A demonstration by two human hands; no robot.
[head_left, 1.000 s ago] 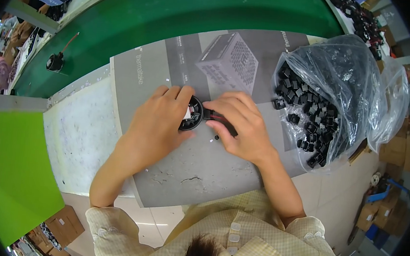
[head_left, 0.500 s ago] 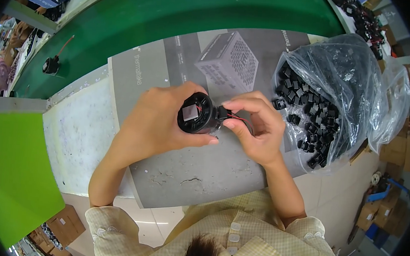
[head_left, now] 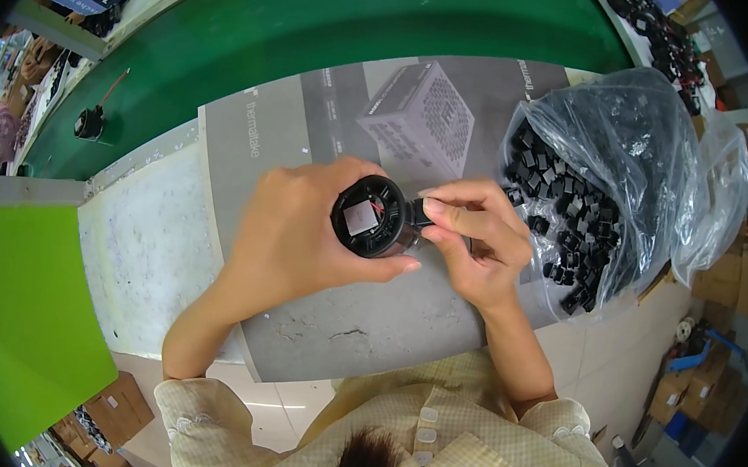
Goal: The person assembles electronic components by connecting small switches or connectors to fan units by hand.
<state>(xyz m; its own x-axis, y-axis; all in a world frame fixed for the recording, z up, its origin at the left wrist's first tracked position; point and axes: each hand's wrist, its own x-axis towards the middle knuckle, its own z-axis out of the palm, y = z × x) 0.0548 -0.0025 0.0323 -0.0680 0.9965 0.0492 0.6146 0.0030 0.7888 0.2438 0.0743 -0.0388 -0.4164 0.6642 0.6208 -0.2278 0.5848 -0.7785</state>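
My left hand (head_left: 290, 222) is wrapped round a round black housing (head_left: 380, 234), whose open end faces up and shows a pale square piece and a bit of red wire inside. At the housing's right side, my right hand (head_left: 485, 239) pinches a small black block-shaped part (head_left: 421, 211) between thumb and fingers. The block touches or lies right against the housing; the fingers hide just how they meet. Both hands are above the grey printed sheet (head_left: 312, 335). To the right, many small black parts (head_left: 572, 206) spill from a clear plastic bag (head_left: 642, 123).
Beyond the sheet runs a green belt-like surface (head_left: 499, 22), with another black housing (head_left: 90, 124) and its red wire at the left. A bright green panel (head_left: 22, 292) stands at left. Dark parts (head_left: 650, 22) heap at the far right, and cardboard boxes (head_left: 676, 389) stand below.
Both hands and the housing have shifted slightly right and toward me. My right fingers have closed further over the small block, and the red wires beside it no longer show.
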